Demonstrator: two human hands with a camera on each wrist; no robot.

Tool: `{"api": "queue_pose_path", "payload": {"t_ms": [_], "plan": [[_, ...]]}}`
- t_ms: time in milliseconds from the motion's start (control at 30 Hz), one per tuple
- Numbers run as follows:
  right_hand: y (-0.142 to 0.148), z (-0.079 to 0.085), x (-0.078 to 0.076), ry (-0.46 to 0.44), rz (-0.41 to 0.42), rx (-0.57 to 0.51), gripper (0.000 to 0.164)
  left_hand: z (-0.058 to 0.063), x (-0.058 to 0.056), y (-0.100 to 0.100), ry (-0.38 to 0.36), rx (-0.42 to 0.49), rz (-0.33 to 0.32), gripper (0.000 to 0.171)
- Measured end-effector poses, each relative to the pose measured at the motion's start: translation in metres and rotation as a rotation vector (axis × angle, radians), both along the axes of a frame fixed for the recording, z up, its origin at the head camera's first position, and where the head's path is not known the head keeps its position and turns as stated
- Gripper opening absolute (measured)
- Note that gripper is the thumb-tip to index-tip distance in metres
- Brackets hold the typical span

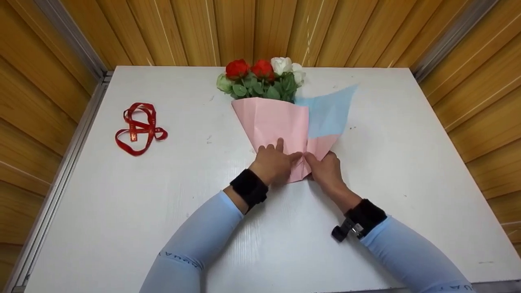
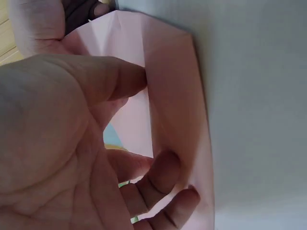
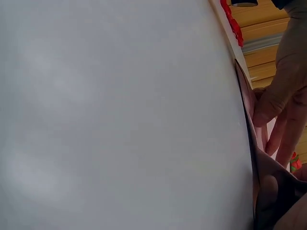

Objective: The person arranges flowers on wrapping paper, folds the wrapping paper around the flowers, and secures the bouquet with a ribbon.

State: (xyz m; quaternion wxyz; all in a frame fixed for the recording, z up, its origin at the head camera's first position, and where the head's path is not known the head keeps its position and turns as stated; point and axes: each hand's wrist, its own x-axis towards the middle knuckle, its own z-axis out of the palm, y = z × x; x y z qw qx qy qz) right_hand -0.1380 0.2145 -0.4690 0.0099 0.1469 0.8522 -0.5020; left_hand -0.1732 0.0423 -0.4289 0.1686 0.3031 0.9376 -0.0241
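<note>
A bouquet of red roses [image 1: 237,69], white roses [image 1: 281,65] and a pale green bloom [image 1: 224,83] lies on the table, its stems wrapped in pink paper [image 1: 276,120]. The paper's blue side [image 1: 329,114] shows at the right flap. My left hand [image 1: 272,165] presses the pink front with spread fingers, its thumb by the overlapping edge. My right hand [image 1: 329,173] pinches the right flap low down, thumb on top and fingers underneath. The left wrist view shows the left thumb and fingertips against the folded paper [image 2: 175,96]. The stems are hidden inside.
A red ribbon [image 1: 152,129] with gold print lies loosely looped on the left of the white table [image 1: 195,142]. Wood-look panels [image 1: 272,32] stand behind the table and along both sides, with metal posts at the corners.
</note>
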Motion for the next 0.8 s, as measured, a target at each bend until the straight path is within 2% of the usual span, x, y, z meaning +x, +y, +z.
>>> {"api": "queue_pose_path", "payload": {"t_ms": [100, 233, 433, 567, 700, 800], "plan": [[-0.004, 0.0, 0.005, 0.019, 0.024, -0.022, 0.03, 0.0, 0.002, 0.002, -0.009, -0.016, 0.016, 0.06], [-0.011, 0.001, 0.008, 0.092, 0.051, 0.008, 0.025, -0.001, 0.003, 0.0, 0.011, -0.015, 0.02, 0.063], [-0.024, 0.004, 0.007, 0.169, 0.113, 0.055, 0.025, -0.004, 0.003, -0.009, 0.058, 0.058, -0.022, 0.058], [-0.033, 0.006, 0.004, 0.235, 0.162, 0.109, 0.022, -0.008, 0.006, -0.024, 0.087, 0.152, -0.094, 0.052], [-0.041, 0.008, -0.001, 0.286, 0.23, 0.22, 0.022, -0.012, 0.016, -0.041, 0.123, 0.254, -0.213, 0.046], [-0.048, 0.01, -0.006, 0.301, 0.323, 0.324, 0.031, -0.014, 0.027, -0.056, 0.092, 0.331, -0.295, 0.045]]}}
